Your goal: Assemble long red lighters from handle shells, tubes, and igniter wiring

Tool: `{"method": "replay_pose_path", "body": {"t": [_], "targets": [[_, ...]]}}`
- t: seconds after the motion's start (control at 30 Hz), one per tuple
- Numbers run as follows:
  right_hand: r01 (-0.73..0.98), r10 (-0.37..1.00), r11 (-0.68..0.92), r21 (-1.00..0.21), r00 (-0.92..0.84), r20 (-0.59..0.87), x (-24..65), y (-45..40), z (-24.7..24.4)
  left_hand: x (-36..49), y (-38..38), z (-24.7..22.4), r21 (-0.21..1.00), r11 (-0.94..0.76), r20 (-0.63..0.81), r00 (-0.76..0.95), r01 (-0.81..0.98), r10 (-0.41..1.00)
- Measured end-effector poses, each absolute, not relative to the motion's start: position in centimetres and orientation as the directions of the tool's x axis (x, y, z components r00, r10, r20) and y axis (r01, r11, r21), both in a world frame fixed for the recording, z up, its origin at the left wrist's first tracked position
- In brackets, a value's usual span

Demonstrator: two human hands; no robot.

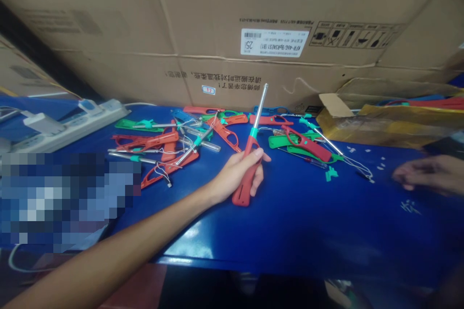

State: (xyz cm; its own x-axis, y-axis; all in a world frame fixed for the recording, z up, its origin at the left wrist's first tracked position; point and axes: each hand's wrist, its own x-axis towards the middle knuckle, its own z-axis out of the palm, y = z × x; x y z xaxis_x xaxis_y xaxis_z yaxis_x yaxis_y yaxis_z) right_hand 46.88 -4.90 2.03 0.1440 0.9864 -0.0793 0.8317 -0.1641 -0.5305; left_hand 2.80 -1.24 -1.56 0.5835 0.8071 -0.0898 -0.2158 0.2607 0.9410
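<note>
My left hand point(246, 174) is wrapped round the red handle of a long-necked lighter point(242, 192). Its metal tube points up and away, with a green collar where tube meets handle. At the right edge is my right hand point(427, 174), low over the table, somewhat blurred, its fingers curled together; whatever they hold is hidden. Small white pieces point(380, 164) lie just left of it. Behind the lighter are loose handle shells, among them a red shell point(308, 142) and an orange shell point(226, 134). A metal tube with wires point(328, 140) rests at the right of the pile.
A large cardboard box point(203, 34) walls off the back of the blue table point(290, 236). On the left stands a white power strip point(72, 125) with plugs. A taped carton point(391, 123) holding coloured parts sits at the back right. A green clip point(331, 174) lies midtable.
</note>
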Motion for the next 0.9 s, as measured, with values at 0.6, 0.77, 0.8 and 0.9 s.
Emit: {"method": "replay_pose_path", "body": {"t": [0.6, 0.77, 0.8, 0.9], "targets": [[0.391, 0.687, 0.726, -0.566, -0.465, 0.559, 20.7, -3.2, -3.0, 3.1, -0.3, -1.7, 0.877, 0.006, 0.065, 0.132, -0.48, 0.989], [0.358, 0.678, 0.73, -0.581, -0.482, 0.555, 20.0, -2.5, -2.8, 2.8, 0.1, -2.1, 0.853, 0.022, 0.07, 0.155, -0.522, 0.985], [0.348, 0.661, 0.745, -0.57, -0.501, 0.558, 20.0, -2.5, -2.8, 2.8, 0.2, -2.2, 0.847, 0.027, 0.074, 0.167, -0.531, 0.983], [0.306, 0.61, 0.782, -0.542, -0.553, 0.568, 20.1, -2.6, -2.9, 2.8, 0.2, -2.3, 0.847, 0.038, 0.075, 0.19, -0.531, 0.979]]}}
